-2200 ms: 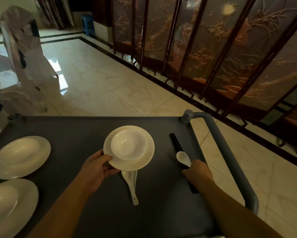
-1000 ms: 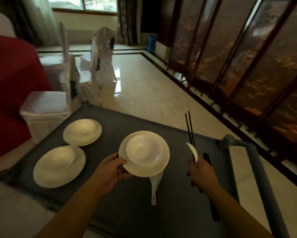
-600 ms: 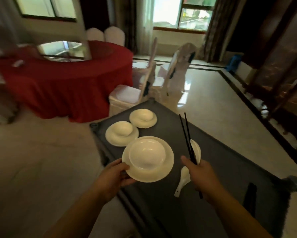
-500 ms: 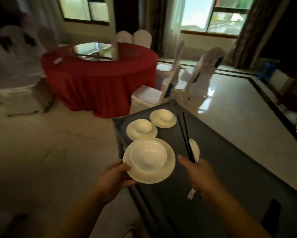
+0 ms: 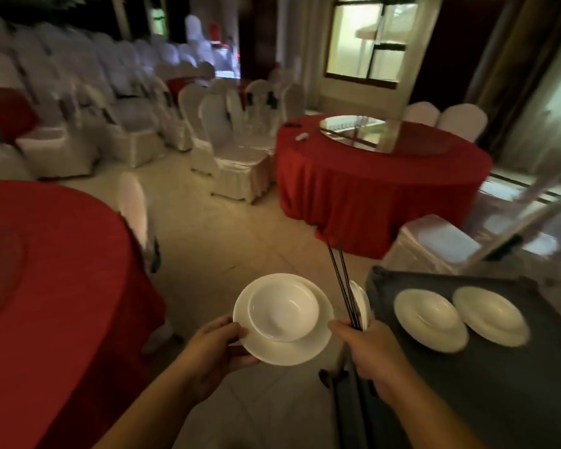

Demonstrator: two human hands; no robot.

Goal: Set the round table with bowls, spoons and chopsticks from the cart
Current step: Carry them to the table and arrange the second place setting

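Nearest the camera, the left hand (image 5: 215,346) grips the near-left rim of a white plate (image 5: 285,343), thumb on top and fingers curled beneath; a white bowl (image 5: 282,311) sits on the plate, set slightly toward its far-left side; plate and bowl are held level above the tiled floor (image 5: 227,241), clear of any surface.

The right hand (image 5: 370,351) is closed round a pair of black chopsticks (image 5: 343,283) and a white spoon (image 5: 361,301); the chopsticks' long axis runs up and away from the fist, tilted slightly left; the spoon bowl shows just right of them, its handle hidden in the grip.

Just right of that hand stands the dark cart (image 5: 499,384); two further plate-and-bowl sets (image 5: 430,319) (image 5: 490,315) lie on its top, side by side near the far edge; these are not yet delivered.

To the left, close by, is a round table under a red cloth (image 5: 45,270); a second red round table (image 5: 383,176) with a glass turntable (image 5: 370,132) stands farther ahead and right, two small objects on its cloth, too blurred to identify; which table is the target cannot be told.

Judgement: the step in hand is the carry from cart to table; the left hand with the plate is the nearer to the left table, whose edge lies to the left of those fingers; the farther table lies ahead of both hands.

Beyond, rows of white-covered chairs (image 5: 233,150) and a window (image 5: 374,37).
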